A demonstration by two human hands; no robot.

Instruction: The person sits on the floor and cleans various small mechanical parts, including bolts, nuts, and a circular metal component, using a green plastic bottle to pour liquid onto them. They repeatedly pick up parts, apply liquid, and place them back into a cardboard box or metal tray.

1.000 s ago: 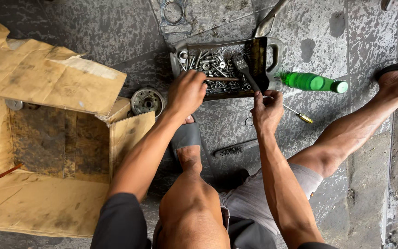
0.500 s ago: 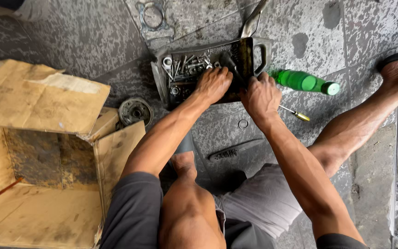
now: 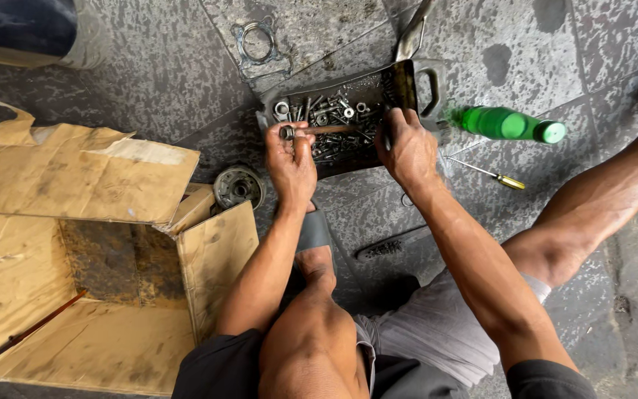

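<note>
A cut-open dark plastic can (image 3: 407, 81) lies on the stone floor as a tray, filled with several bolts, nuts and washers (image 3: 326, 111). My left hand (image 3: 292, 159) is over its near edge, pinching a long rusty bolt (image 3: 323, 129) by its head end. My right hand (image 3: 407, 148) reaches in from the right, its fingers at the bolt's other end and the tray's right side.
An open, soiled cardboard box (image 3: 90, 244) stands at left with a thin rod inside. A round metal part (image 3: 238, 186) lies beside it. A green bottle (image 3: 507, 123) and a small yellow-handled screwdriver (image 3: 492, 174) lie right of the tray. A metal gasket (image 3: 258, 43) lies farther off.
Both hands were inside the tray among the bolts. Now the left hand has drawn back toward me holding a long bolt, and the right hand meets it.
</note>
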